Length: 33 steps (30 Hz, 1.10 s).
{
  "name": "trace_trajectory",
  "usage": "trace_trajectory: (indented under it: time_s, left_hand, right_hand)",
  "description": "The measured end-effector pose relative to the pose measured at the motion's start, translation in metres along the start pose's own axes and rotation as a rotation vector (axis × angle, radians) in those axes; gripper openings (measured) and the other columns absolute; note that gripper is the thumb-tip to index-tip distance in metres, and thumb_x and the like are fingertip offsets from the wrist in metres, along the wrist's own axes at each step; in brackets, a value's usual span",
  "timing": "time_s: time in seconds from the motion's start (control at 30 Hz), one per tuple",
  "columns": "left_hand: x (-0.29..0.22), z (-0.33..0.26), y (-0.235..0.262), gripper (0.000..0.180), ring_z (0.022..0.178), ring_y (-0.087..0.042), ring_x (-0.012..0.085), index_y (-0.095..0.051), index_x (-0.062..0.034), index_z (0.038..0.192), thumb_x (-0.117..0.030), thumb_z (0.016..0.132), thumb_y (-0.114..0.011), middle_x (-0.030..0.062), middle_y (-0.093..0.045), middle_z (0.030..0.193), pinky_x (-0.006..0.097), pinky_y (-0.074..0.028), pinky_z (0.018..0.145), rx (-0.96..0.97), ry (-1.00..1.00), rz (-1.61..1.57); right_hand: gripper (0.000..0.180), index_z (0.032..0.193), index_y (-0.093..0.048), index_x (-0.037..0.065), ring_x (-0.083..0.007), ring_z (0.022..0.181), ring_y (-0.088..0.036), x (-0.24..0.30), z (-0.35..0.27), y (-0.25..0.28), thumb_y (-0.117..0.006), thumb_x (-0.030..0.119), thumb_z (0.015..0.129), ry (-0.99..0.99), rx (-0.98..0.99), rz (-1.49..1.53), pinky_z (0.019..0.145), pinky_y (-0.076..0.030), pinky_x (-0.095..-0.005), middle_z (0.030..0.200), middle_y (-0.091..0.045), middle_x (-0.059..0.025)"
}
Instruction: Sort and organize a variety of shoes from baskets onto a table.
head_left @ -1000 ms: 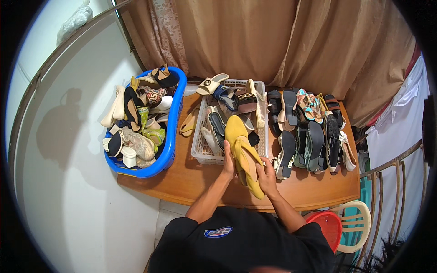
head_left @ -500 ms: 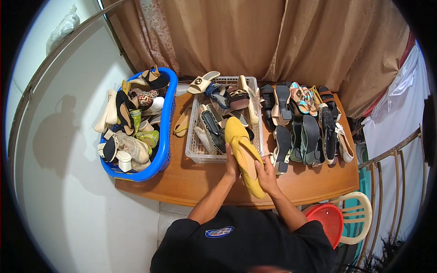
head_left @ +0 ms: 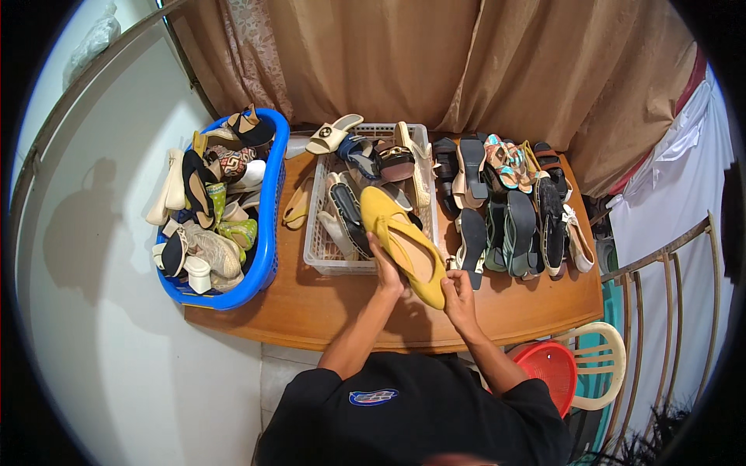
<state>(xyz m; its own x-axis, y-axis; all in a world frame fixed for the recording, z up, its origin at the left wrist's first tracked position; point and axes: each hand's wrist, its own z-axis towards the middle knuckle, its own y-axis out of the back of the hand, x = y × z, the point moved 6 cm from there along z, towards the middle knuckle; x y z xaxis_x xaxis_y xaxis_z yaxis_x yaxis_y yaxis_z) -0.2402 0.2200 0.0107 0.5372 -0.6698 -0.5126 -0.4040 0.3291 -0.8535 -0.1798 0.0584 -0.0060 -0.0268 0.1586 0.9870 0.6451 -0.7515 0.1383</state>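
The right hand pinches the back end of a yellow shoe between its thumb and bent fingers. The left hand grips the same shoe's side from seven o'clock, its fingers running along the edge and partly under the sole (the shoe covers most of them, so I cannot tell how far they are spread). Both forearms slant in from black sleeves at seven and five o'clock, elbows well apart.

The shoe is a slip-on with a closed, rounded toe, a beige lining and gathered trim across the front. Its opening faces up, toe toward eleven o'clock and heel toward five, so it lies slantwise between the hands, raised above the wooden table, its toe overlapping the view of a white basket of footwear.

From there, a mustard shoe rests at ten o'clock just beside that basket, with a heaped blue basket farther out. Rows of shoes, several with dark soles up, lie around two to three o'clock; a red basket and a cream chair are near four.
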Motion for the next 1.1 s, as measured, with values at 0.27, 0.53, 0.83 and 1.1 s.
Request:
trace_trajectory:
  time_s: [0.27,0.53,0.83,1.1]
  left_hand:
    - [0.071,-0.011,-0.008,0.087,0.112,-0.056,0.0369,-0.039,-0.007,0.134,-0.077,0.084,-0.03,0.0196,-0.054,0.124,0.046,-0.045,0.097,0.003,0.048,-0.055]
    - [0.109,-0.013,-0.067,0.08,0.116,-0.053,0.0351,-0.039,-0.0071,0.136,-0.071,0.089,-0.029,0.0185,-0.052,0.129,0.047,-0.042,0.101,0.191,0.145,-0.04]
    - [0.082,0.009,-0.151,0.052,0.12,-0.05,0.0261,-0.038,-0.0067,0.135,-0.042,0.097,-0.035,0.0144,-0.05,0.13,0.04,-0.038,0.102,0.414,0.214,0.048]
    - [0.123,0.032,-0.134,0.03,0.104,-0.059,0.0315,-0.054,-0.0024,0.093,-0.031,0.096,-0.046,0.0141,-0.059,0.095,0.044,-0.049,0.09,0.309,0.278,0.441]
  right_hand:
    - [0.01,0.095,-0.051,0.004,-0.0052,0.069,-0.047,0.031,-0.015,0.053,-0.056,0.012,0.092,0.235,-0.328,0.075,0.058,-0.038,-0.0199,0.08,-0.051,0.001]
    - [0.032,0.118,-0.048,0.003,-0.0117,0.099,-0.052,0.041,-0.007,0.101,-0.057,0.011,0.089,0.254,-0.308,0.442,0.086,-0.043,-0.0266,0.109,-0.054,-0.0063]
    - [0.022,0.105,-0.06,0.0,-0.0074,0.084,-0.055,0.004,-0.014,0.168,-0.063,0.011,0.086,0.079,-0.241,0.542,0.075,-0.046,-0.0223,0.093,-0.061,-0.0012]
    - [0.03,0.113,-0.059,0.001,-0.0138,0.1,-0.055,-0.013,-0.04,0.229,-0.062,0.012,0.085,0.053,-0.154,0.316,0.086,-0.043,-0.0258,0.112,-0.057,-0.0074]
